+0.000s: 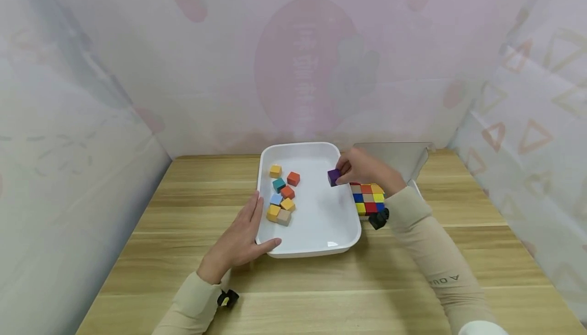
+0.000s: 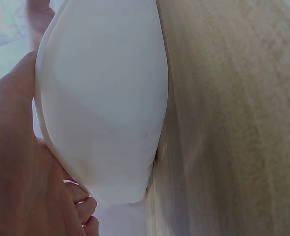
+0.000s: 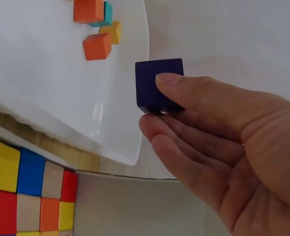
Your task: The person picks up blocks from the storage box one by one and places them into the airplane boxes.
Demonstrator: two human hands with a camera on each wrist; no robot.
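Over white tray (image 1: 308,246) | right hand (image 1: 367,168) grip pinches purple cube (image 1: 334,177) | left hand (image 1: 238,240) flat on tray rim

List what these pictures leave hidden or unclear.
- Block grid: head view, far rows hidden behind right hand; right wrist view cuts it at the edge.
- Purple cube: thumb covers one corner.
- White tray: left wrist view shows only its outer wall; contents hidden.
- Left hand: fingertips cropped there.
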